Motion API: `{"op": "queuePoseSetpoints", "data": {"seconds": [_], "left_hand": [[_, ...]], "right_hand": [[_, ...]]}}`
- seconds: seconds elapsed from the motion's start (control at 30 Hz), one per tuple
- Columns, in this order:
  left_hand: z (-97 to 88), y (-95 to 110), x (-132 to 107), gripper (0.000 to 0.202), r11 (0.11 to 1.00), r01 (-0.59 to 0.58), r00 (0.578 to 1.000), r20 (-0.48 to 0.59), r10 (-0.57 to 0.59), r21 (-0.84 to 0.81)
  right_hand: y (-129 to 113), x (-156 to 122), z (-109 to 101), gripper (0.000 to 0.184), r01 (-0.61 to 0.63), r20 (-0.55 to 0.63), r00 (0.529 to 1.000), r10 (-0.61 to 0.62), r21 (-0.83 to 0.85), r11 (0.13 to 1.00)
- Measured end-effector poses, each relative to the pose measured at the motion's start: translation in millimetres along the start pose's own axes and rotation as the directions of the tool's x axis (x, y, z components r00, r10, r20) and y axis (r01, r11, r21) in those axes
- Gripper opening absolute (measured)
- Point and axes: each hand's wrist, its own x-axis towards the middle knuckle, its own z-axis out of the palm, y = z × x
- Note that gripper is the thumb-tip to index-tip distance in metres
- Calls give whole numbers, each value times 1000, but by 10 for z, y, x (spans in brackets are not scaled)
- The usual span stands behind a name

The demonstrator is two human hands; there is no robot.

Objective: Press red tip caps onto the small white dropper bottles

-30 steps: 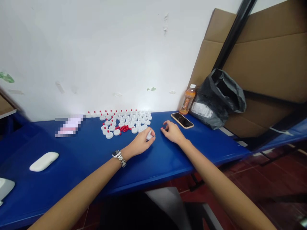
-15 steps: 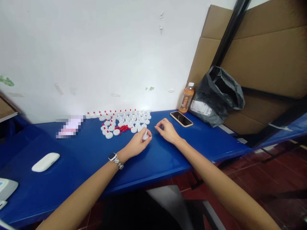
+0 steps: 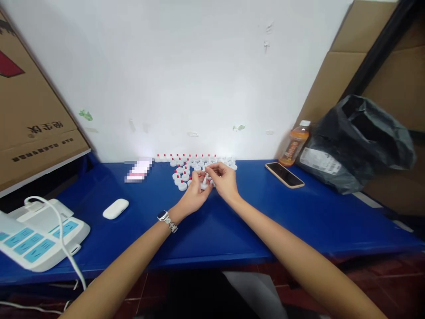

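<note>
My left hand [image 3: 193, 195] is closed around a white nozzle cap [image 3: 205, 183], a round base with a narrow spout pointing up. Just above it, my right hand [image 3: 226, 182] pinches at the spout's tip; whatever lies between those fingertips is too small and hidden to make out. Behind and beside both hands stand many white nozzle caps [image 3: 182, 186], several with red tips on their spouts, including a row along the wall. The small red tips lying loose among them are mostly covered by my hands.
On the blue table [image 3: 159, 248] lie a white case [image 3: 116, 208] and a white power strip [image 3: 49, 241] with a cable to the left. A phone [image 3: 284, 175], an orange drink bottle [image 3: 294, 144] and a black plastic bag [image 3: 358, 146] are on the right. Cardboard stands at both sides.
My right hand has come left to meet my left hand at the nozzle cap's spout. The view has turned left, bringing the power strip and a printed box into sight.
</note>
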Motion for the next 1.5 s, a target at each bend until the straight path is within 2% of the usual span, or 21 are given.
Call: {"op": "queuePoseSetpoints", "data": {"seconds": [0.13, 0.27, 0.37, 0.5, 0.8, 1.1, 1.37, 1.5], "left_hand": [[-22, -61, -44, 53, 999, -38, 999, 4, 38, -27], [30, -123, -51, 63, 999, -47, 999, -17, 47, -14], [33, -153, -62, 65, 996, -88, 996, -18, 88, -10], [3, -154, -94, 71, 999, -42, 999, -36, 41, -24], [-13, -186, -116, 72, 998, -40, 998, -39, 42, 57], [-75, -106, -160, 80, 979, -105, 994, 21, 103, 174], [-64, -101, -160, 78, 985, -104, 995, 27, 101, 138], [-74, -46, -156, 69, 977, -109, 994, 14, 108, 181]], "right_hand": [[12, -64, 151, 15, 55, -34, 998, -57, -57, 997], [-27, -158, 144, 17, 56, -57, 996, -64, -131, 990], [-37, -224, 135, 17, 76, -23, 996, -81, -175, 982], [-45, -286, 131, 14, 120, -2, 992, -123, -196, 973], [-101, -356, 83, 13, 128, 29, 992, -125, -168, 977], [-31, -329, 119, 18, 135, 79, 988, -131, -53, 989], [-55, -348, 97, 18, 125, 123, 985, -119, -42, 991], [-35, -346, 78, 16, 120, 114, 987, -114, -52, 991]]}}
